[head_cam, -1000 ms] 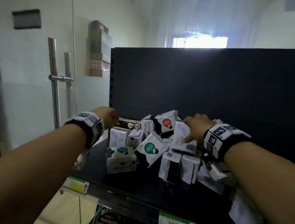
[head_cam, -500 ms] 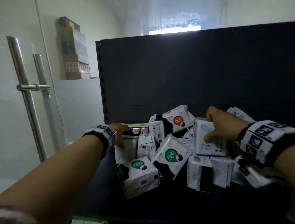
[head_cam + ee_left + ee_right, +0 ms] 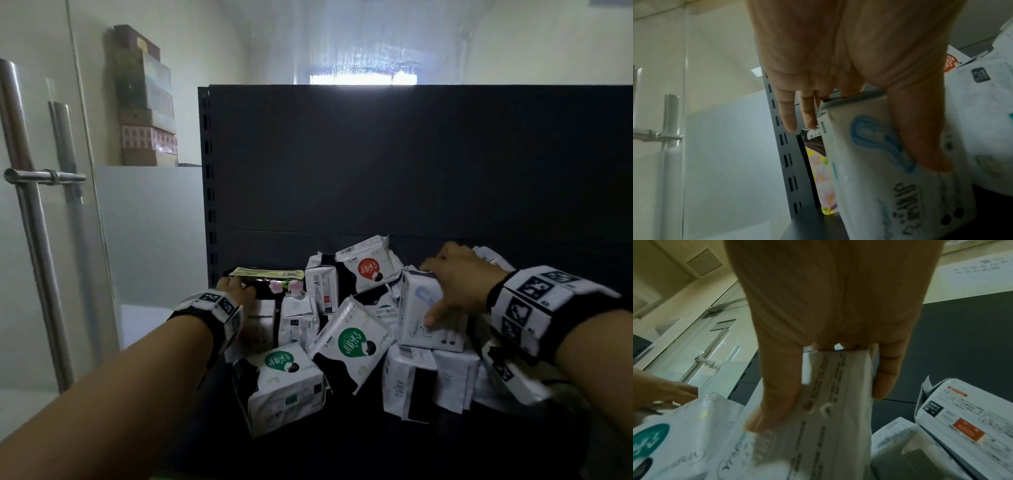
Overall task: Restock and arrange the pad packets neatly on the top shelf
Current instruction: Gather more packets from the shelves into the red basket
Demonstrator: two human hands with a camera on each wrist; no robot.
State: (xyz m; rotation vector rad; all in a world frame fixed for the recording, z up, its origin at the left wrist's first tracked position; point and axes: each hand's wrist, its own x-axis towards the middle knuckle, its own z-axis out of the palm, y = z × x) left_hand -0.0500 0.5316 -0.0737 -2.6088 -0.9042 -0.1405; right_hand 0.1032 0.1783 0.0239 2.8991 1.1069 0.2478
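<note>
Several white pad packets lie jumbled in a pile (image 3: 346, 342) on the black top shelf (image 3: 308, 455). At the shelf's back left corner my left hand (image 3: 236, 291) grips an upright white packet with a blue pad drawing (image 3: 869, 162), thumb on its front and fingers behind. That packet stands beside a black and yellow flowered packet (image 3: 267, 274). On the right of the pile, my right hand (image 3: 445, 287) grips another white packet with a blue mark (image 3: 421, 329), thumb across its face (image 3: 838, 402) and fingers behind it.
The dark back panel (image 3: 411, 164) rises behind the pile, with a slotted upright (image 3: 205, 171) at its left end. A glass door with a steel handle (image 3: 34, 240) stands to the left. Cartons (image 3: 147, 102) are stacked beyond it.
My left hand has reached deeper toward the shelf's back left corner with its packet. My right hand stays gripped on its white packet on the pile.
</note>
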